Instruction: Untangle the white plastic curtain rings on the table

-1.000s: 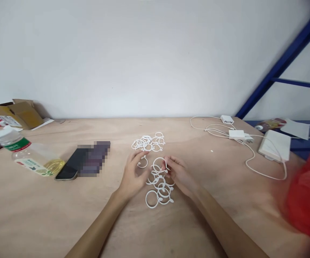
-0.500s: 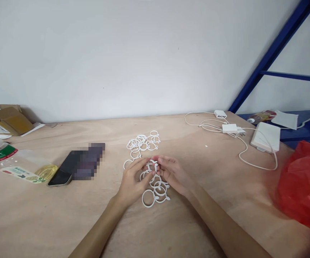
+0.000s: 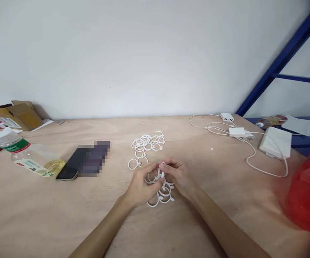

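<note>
I have the left hand (image 3: 143, 186) and right hand (image 3: 179, 175) pinching a white ring (image 3: 159, 172) right of the phone (image 3: 68, 172), work I judge midway, this piece not yet set down, with a near pile (image 3: 152, 205) and a far pile of rings (image 3: 145, 138) also lying right of that phone

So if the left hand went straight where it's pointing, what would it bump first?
Probably the right hand: it's just across from the left hand, with the white ring held between them, though depth there is hard to judge.
</note>
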{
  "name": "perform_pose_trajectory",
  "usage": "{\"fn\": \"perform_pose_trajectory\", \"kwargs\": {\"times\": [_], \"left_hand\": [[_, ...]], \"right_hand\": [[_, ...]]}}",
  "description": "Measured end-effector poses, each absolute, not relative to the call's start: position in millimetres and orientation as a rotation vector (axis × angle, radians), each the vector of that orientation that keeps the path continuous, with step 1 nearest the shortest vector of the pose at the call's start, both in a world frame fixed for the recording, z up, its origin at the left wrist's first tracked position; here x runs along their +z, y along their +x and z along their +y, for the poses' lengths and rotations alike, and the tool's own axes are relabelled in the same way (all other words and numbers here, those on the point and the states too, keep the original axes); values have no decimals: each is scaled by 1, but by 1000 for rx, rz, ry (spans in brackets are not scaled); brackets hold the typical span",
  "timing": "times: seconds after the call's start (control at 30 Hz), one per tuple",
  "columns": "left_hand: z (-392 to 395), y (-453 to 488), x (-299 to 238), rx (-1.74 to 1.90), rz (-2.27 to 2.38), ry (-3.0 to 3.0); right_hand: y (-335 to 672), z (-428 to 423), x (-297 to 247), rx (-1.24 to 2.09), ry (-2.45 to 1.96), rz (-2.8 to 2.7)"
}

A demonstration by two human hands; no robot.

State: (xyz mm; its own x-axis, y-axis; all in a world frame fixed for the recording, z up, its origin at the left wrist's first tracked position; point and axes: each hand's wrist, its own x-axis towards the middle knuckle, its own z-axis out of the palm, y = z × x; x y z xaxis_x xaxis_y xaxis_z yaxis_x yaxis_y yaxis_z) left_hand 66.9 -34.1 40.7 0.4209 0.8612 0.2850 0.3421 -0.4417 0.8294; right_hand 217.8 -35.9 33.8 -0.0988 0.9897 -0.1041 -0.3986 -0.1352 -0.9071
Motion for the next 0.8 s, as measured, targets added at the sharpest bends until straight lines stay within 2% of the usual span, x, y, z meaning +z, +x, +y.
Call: {"fn": "perform_pose_trajectory", "kwargs": {"times": [0.4, 0.8], "left_hand": [[-34, 68, 40, 905, 956, 1658], [-34, 66, 52, 851, 1017, 1944]], "right_hand": [[221, -37, 37, 1459, -1040, -994], [222, -36, 27, 1469, -991, -1049]]}}
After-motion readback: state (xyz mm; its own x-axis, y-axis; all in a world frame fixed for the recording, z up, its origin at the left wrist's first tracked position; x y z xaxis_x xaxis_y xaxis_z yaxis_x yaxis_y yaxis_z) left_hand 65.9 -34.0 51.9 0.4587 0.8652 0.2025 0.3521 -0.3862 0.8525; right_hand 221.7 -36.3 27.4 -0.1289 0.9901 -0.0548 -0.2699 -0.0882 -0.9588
